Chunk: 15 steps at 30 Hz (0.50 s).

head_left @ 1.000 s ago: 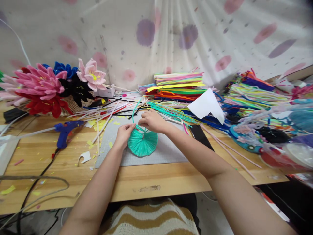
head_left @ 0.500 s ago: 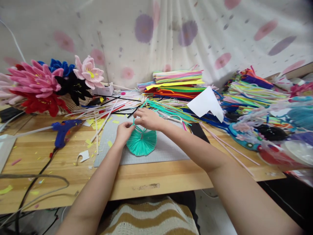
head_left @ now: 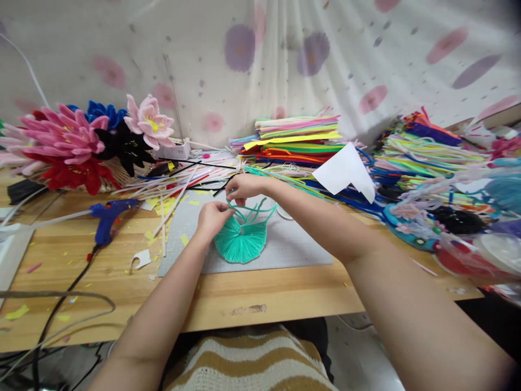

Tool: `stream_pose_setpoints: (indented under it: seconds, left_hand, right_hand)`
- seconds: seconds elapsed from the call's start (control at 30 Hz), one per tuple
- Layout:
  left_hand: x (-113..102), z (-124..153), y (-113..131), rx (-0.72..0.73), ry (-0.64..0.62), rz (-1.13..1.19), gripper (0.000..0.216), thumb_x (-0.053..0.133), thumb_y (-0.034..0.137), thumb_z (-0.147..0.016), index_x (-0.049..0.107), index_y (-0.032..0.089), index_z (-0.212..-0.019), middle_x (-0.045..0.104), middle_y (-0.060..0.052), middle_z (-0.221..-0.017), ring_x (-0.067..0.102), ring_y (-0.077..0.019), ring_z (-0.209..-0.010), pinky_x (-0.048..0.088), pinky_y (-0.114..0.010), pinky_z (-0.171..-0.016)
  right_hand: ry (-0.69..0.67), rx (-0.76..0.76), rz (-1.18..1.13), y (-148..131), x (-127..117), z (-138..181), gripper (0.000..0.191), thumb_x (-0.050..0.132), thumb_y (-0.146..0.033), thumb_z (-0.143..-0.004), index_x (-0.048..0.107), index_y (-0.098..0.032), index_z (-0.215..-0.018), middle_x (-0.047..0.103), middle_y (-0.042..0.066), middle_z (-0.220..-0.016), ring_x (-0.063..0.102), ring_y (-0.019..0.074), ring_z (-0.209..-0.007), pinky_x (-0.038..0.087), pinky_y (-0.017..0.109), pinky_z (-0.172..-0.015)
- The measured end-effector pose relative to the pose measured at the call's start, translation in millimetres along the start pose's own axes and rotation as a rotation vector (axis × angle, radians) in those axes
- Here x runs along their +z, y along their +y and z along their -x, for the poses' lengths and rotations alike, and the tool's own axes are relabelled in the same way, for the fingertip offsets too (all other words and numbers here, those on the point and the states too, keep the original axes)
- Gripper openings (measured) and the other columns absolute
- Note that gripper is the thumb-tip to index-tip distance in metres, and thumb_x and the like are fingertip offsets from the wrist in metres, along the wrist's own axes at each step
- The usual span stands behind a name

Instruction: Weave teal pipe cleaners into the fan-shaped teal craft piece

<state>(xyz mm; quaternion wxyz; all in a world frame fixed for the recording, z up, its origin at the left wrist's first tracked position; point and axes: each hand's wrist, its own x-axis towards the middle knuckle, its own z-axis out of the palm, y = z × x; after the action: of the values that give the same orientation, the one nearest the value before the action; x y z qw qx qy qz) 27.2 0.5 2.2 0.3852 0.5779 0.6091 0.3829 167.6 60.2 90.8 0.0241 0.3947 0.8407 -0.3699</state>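
Two bare hands in the middle of this one. Left hand (head_left: 211, 221) has its thumb and fingertips pinched together on a loose teal-green stem. Right hand (head_left: 248, 185) is just above and beside it, fingers curled in, pretty much closed up, but I can't tell if it's gripping a stem too.

The thing they're on: one flat, round, teal-green pleated disc (head_left: 240, 245), lying on one grey cutting mat (head_left: 295, 262), right below the fingers. Several loose stems fan up off its top edge, too tangled to count.

Behind the right wrist there's one white loop handle (head_left: 285, 213), mostly hidden by the arm. Past that, one angular white paper sheet (head_left: 345, 169), and two big multicoloured piles of fuzzy stems: a centre pile (head_left: 297, 138) and a right-hand pile (head_left: 431, 157).

Over on the left, one blue plastic glue gun (head_left: 106, 220) and one small curled white paper scrap (head_left: 141, 259) sit on the pale wooden table (head_left: 264, 293). Beyond those, a bunch of fuzzy flowers (head_left: 63, 133), at least five: pink, red, black, blue, pale pink.
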Motion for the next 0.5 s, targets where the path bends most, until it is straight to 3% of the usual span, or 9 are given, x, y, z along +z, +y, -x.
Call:
stream_pose_setpoints:
  seconds: [0.13, 0.27, 0.5]
  left_hand:
    - [8, 1, -3, -0.041, 0.088, 0.248, 0.017, 0.072, 0.027, -0.049, 0.067, 0.017, -0.061, 0.064, -0.003, -0.057, 0.054, -0.0147, -0.054, 0.035, -0.024, -0.052]
    - [12, 5, 0, -0.021, 0.117, 0.34, 0.021, 0.072, 0.029, -0.051, 0.067, 0.015, -0.066, 0.065, -0.004, -0.061, 0.057, -0.0149, -0.057, 0.038, -0.024, -0.054]
    - [13, 13, 4, -0.017, 0.155, 0.419, 0.033, 0.072, 0.028, -0.052, 0.065, 0.013, -0.082, 0.061, 0.0, -0.055, 0.051, -0.0107, -0.048, 0.036, -0.022, -0.049]
  right_hand:
    - [0.013, 0.183, -0.362, 12, 3, 0, 0.013, 0.063, -0.023, -0.069, 0.06, -0.011, -0.072, 0.058, -0.003, -0.047, 0.052, 0.0064, -0.042, 0.047, 0.02, -0.055]
    - [-0.053, 0.367, -0.562, 23, 9, 2, 0.01, 0.063, -0.02, -0.069, 0.059, -0.011, -0.068, 0.054, -0.005, -0.044, 0.05, 0.0053, -0.039, 0.048, 0.019, -0.051]
    - [-0.18, 0.281, -0.597, 36, 23, 11, 0.015, 0.059, -0.026, -0.075, 0.057, -0.012, -0.07, 0.055, -0.005, -0.045, 0.05, 0.0049, -0.039, 0.044, 0.017, -0.047]
